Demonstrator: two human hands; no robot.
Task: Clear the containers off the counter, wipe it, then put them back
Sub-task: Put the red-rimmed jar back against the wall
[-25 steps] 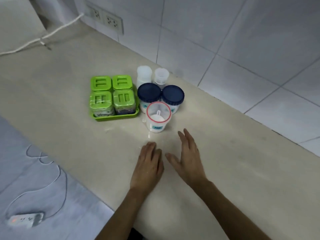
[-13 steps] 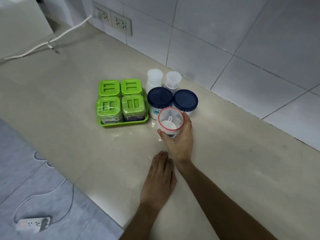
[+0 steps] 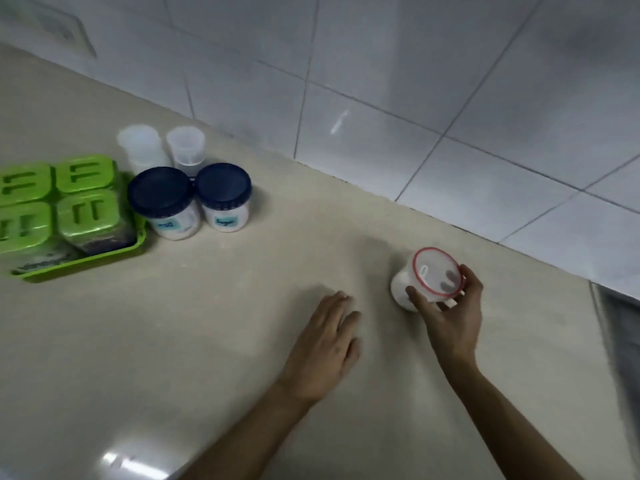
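My right hand (image 3: 450,313) grips a clear round container with a red-rimmed lid (image 3: 429,277), held tilted just above the beige counter (image 3: 214,323) to the right of the other containers. My left hand (image 3: 325,348) lies flat on the counter, fingers together, holding nothing. Two jars with dark blue lids (image 3: 161,199) (image 3: 224,190) stand at the left, with two small translucent cups (image 3: 140,142) (image 3: 185,143) behind them. A green tray (image 3: 114,252) with several green-lidded boxes sits at the far left, partly cut off.
A white tiled wall (image 3: 415,81) runs along the back of the counter, with a socket plate (image 3: 55,27) at the upper left. A dark metal edge (image 3: 616,327) shows at the right end of the counter.
My right hand closed on the red-rimmed container and carried it from in front of the blue-lidded jars to the right. My view swung right; the left hand stayed flat.
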